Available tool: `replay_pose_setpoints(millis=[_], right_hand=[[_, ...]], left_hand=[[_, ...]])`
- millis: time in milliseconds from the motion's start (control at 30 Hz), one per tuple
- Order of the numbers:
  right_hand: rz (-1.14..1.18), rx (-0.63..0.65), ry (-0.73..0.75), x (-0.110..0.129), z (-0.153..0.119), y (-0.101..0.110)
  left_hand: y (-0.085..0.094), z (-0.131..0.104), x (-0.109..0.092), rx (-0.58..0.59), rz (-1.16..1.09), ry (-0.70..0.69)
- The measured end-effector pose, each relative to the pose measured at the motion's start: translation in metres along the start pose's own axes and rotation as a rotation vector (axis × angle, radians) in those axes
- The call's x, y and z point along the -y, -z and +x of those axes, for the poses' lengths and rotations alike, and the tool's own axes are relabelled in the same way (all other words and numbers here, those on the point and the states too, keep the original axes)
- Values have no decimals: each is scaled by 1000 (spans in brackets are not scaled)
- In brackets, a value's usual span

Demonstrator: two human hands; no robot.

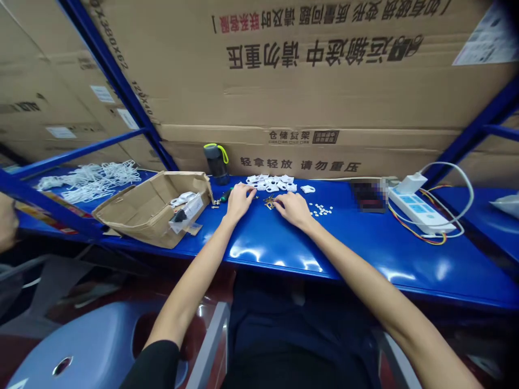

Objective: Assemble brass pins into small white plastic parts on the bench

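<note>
My left hand (240, 201) rests over the blue tabletop, its fingers drawn together at the tips. Whatever those fingertips hold, if anything, is too small to make out. Facing it, my right hand (295, 208) has curled fingers at the edge of a small pile of brass-coloured metal pieces (269, 202). What sits between its fingertips is hidden. Just behind both hands lies a heap of white plastic parts (270, 183), with one white part (308, 189) apart from it. Small round white pieces (321, 209) are scattered right of my right hand. A green-handled tool (226, 195) lies partly behind my left hand.
An open cardboard box (140, 216) holding white parts stands at the left. Behind it are tangled white cords (95, 180). A dark bottle (217, 165) stands at the back. A power strip (421, 208) with cables lies right, near a dark pixelated object (367, 195). Blue posts frame the table.
</note>
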State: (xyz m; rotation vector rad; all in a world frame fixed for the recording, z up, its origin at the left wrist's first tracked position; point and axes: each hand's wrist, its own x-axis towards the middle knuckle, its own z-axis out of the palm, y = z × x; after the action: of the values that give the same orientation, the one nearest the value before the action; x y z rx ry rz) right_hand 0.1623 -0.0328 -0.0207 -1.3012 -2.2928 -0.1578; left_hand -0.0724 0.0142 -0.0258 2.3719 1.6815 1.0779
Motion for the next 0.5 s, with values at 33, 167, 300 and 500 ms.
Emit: replay_pose_setpoints(millis=[33, 167, 300, 500], right_hand=[[-16, 14, 2, 3, -1, -1], [-24, 26, 1, -13, -18, 9], [19, -33, -12, -47, -45, 25], [279, -146, -69, -54, -65, 33]], left_hand=[[0, -1, 1, 34, 20, -13], [0, -1, 1, 132, 52, -27], [-3, 1, -10, 97, -254, 34], [-38, -5, -72, 151, -696, 113]])
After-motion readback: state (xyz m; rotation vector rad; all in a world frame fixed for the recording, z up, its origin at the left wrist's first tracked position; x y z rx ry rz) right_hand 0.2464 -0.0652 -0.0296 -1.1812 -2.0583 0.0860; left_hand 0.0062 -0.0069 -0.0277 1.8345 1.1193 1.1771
